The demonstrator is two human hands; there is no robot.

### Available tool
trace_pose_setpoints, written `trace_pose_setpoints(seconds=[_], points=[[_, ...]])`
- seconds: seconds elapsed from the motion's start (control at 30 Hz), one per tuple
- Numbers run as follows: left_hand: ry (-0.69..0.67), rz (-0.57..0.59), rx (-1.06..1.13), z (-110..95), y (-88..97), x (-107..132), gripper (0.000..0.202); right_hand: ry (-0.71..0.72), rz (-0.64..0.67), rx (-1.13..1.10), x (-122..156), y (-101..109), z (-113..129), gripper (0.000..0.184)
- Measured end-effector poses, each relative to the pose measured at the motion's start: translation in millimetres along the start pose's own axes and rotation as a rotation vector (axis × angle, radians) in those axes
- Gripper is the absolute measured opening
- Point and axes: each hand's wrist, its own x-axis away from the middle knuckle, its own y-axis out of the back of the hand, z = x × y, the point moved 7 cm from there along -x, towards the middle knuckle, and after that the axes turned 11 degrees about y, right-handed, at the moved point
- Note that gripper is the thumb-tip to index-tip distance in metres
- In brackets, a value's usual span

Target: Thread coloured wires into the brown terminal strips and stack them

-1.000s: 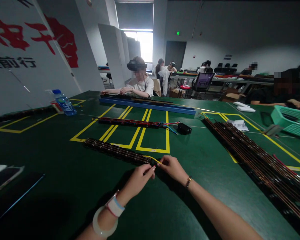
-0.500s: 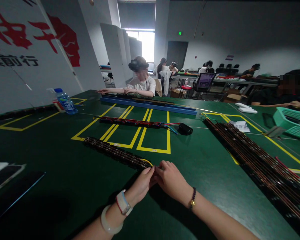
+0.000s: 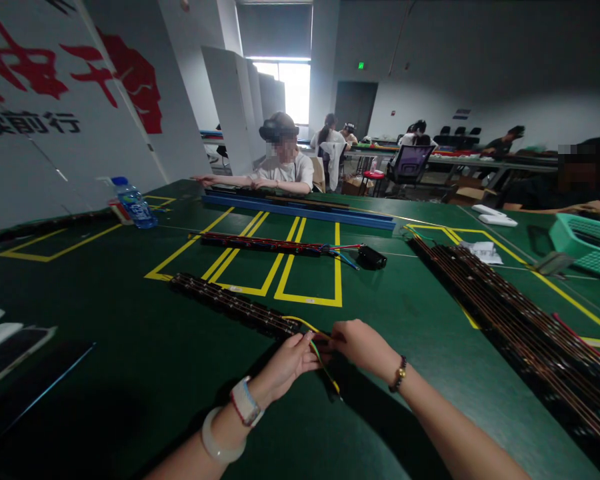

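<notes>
Grasping under the thumb of the left hand a thin green-and-yellow wire, drooping toward the near edge of the bench. Pinching with the curled right hand, just beside, a thin yellow wire arching from the near right end of a long, dark, segmented strip with copper-coloured lines; cannot tell the exact contact of the fingertips, partly hidden. Lying, as for that strip, flat on the green bench top, slanted, with the near right end at the left hand and the other end toward the bench's left edge. Beyond it, closer to the far edge, a slim dark bundle with red and blue wires, just beside a black block-shaped connector. Along the far edge, a long blue channel, in front of a white-shirted co-worker. Near the far left corner, a blue-capped clear plastic bottle. Toward the right edge, a wide bundle of dark strips and copper-coloured rods
</notes>
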Motion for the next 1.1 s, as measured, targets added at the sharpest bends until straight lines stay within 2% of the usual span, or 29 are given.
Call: trace_pose_setpoints(seconds=[0.13,0.23,0.3,0.43,0.63,0.73,0.83,0.97,1.1], points=[[0.004,-0.021,-0.088,-2.0,0.3,4.6,0.035,-0.049,-0.225,0.11,-11.6,17.8,-22.1,0.015],[-0.023,-0.039,-0.107,-2.8,3.3,4.4,0.033,-0.045,-0.311,0.2,-23.7,16.2,-31.0,0.016],[-0.036,-0.052,-0.112,-2.2,6.1,2.8,0.031,-0.047,-0.329,0.241,-30.2,10.7,-35.8,0.02],[-0.045,-0.062,-0.137,-1.4,7.7,1.5,0.031,-0.007,-0.281,0.262,-31.0,1.5,-37.0,0.019],[-0.043,-0.089,-0.218,-3.7,4.6,4.5,0.034,0.049,-0.366,0.125,-9.4,19.8,-19.3,0.027],[-0.04,-0.172,-0.424,-5.7,10.9,4.6,0.037,0.047,-0.36,0.021,-8.6,20.7,-19.4,0.027],[-0.091,-0.301,-0.789,-14.4,18.8,9.4,0.04,0.034,-0.377,-0.02,-12.1,16.5,-28.2,0.025],[-0.266,-0.446,-1.188,-35.8,16.2,25.9,0.037,0.021,-0.382,-0.047,-16.5,7.0,-40.6,0.025],[-0.45,-0.524,-1.388,-52.9,4.9,40.1,0.035,0.026,-0.362,-0.06,-18.1,-0.7,-43.3,0.024]])
